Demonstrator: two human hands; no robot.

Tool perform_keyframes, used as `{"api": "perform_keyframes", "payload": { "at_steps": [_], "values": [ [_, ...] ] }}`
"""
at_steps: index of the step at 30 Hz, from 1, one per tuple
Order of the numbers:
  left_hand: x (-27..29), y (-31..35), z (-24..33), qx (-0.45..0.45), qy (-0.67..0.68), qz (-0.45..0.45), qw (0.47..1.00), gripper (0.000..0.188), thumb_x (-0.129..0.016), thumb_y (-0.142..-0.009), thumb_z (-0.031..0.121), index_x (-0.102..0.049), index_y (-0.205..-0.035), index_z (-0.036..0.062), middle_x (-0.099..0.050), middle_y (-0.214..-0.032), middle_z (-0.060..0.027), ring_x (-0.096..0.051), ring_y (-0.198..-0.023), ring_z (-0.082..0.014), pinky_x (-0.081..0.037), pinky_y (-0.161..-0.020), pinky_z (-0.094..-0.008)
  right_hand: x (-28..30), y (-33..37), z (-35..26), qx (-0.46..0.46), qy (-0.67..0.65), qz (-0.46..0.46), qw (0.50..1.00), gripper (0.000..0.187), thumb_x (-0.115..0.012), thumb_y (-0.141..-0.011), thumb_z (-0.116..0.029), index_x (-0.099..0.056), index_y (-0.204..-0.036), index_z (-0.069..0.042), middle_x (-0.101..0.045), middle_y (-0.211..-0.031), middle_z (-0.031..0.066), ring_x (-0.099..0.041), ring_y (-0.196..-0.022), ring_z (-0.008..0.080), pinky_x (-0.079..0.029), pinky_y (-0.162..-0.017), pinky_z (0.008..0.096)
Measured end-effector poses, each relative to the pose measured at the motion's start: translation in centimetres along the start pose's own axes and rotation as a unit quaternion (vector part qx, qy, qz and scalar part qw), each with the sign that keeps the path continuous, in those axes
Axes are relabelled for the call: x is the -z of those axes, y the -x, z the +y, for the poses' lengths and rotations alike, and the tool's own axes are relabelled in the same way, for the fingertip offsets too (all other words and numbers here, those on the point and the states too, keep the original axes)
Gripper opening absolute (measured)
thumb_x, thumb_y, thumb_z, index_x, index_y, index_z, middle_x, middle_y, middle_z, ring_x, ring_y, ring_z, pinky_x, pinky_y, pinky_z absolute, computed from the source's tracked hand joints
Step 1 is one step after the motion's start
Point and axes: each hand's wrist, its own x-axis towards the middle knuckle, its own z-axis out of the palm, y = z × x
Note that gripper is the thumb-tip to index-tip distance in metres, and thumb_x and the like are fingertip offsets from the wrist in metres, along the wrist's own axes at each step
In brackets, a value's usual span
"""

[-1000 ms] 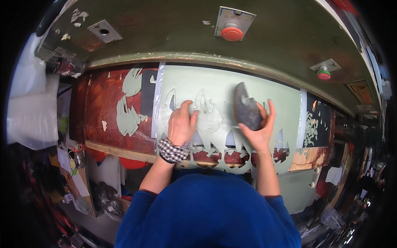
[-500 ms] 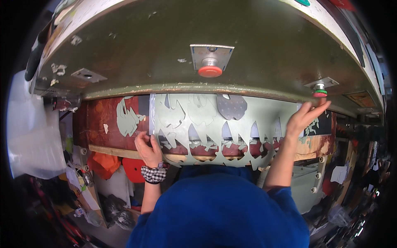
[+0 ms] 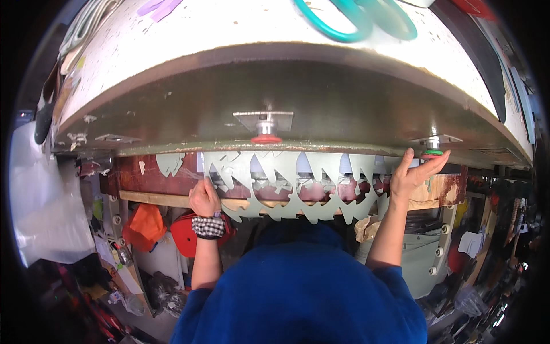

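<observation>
Left hand (image 3: 204,198) sits half curled at the pale green sheet's (image 3: 295,205) left edge; I cannot tell whether it grips anything. Riddled with cut-outs, the sheet lies across a dark red board (image 3: 146,180). The right hand (image 3: 413,172), open and empty, is at a green-ringed button (image 3: 432,153) on the green beam (image 3: 195,97).

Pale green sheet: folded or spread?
Spread: the sheet stretches wide across the red board, which shows through where it is cut. The machine front hides its far edge.

White upper surface (image 3: 229,31) brightly lit, nearly overexposed; green panel (image 3: 195,92) beneath in shade. Teal loops (image 3: 366,24) slightly soft. Fisheye distortion bends straight edges; corners darken to black.
</observation>
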Motion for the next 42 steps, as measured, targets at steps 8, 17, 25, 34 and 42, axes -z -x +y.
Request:
{"api": "perform_keyframes", "payload": {
  "at_steps": [8,17,25,34,42],
  "values": [
    [-0.5,2.1,-0.9,0.066,0.088,0.015,0.994,0.033,-0.051,-0.096,0.027,-0.058,-0.072,0.0051,-0.056,-0.063,-0.0187,-0.052,-0.06,-0.0401,-0.041,-0.058,-0.047,4.0,9.5,10.2,-0.311,-0.142,-0.067,0.937,0.025,-0.063,-0.091,-0.019,-0.064,-0.082,0.004,-0.046,-0.058,-0.0073,-0.035,-0.054,0.0016,-0.028,-0.048,0.0203],
    [2.6,9.0,-2.6,0.116,0.128,-0.043,0.984,0.037,-0.043,-0.101,0.029,-0.053,-0.076,0.0029,-0.054,-0.055,-0.0036,-0.054,-0.051,-0.0137,-0.042,-0.051,-0.0317,11.0,12.8,5.8,-0.078,0.137,0.019,0.987,0.022,-0.063,-0.088,-0.008,-0.063,-0.107,0.003,-0.064,-0.098,0.0112,-0.059,-0.094,0.0203,-0.046,-0.084,0.0321],
    [7.4,9.5,-3.4,0.105,0.218,0.114,0.964,0.017,-0.054,-0.093,0.014,-0.059,-0.104,0.0021,-0.061,-0.087,-0.01,-0.057,-0.075,-0.0199,-0.046,-0.068,-0.0321,2.4,19.1,-13.5,0.12,-0.164,-0.34,0.918,0.099,-0.087,-0.055,-0.016,-0.036,-0.138,-0.002,-0.045,-0.126,0.0235,-0.036,-0.125,0.0433,-0.034,-0.105,0.0506],
    [1.6,4.9,6.3,-0.128,0.247,-0.139,0.95,0.018,-0.05,-0.093,0.016,-0.062,-0.094,0.0015,-0.06,-0.084,-0.0125,-0.055,-0.081,-0.0303,-0.04,-0.075,-0.039,0.1,18.9,-14.3,-0.284,-0.482,-0.318,0.765,0.106,-0.083,-0.064,-0.004,-0.017,-0.147,-0.004,-0.054,-0.124,0.0172,-0.055,-0.111,0.0227,-0.044,-0.097,0.034],
    [-1.4,4.8,10.6,-0.138,0.25,-0.142,0.948,0.018,-0.052,-0.09,0.018,-0.059,-0.094,0.0021,-0.057,-0.082,-0.011,-0.052,-0.082,-0.0295,-0.037,-0.075,-0.0397,0.1,19.5,-13.5,-0.354,-0.588,-0.249,0.684,0.099,-0.078,-0.068,0.0,-0.017,-0.146,-0.003,-0.053,-0.127,0.0195,-0.054,-0.115,0.0251,-0.041,-0.1,0.0367]
  ]
}}
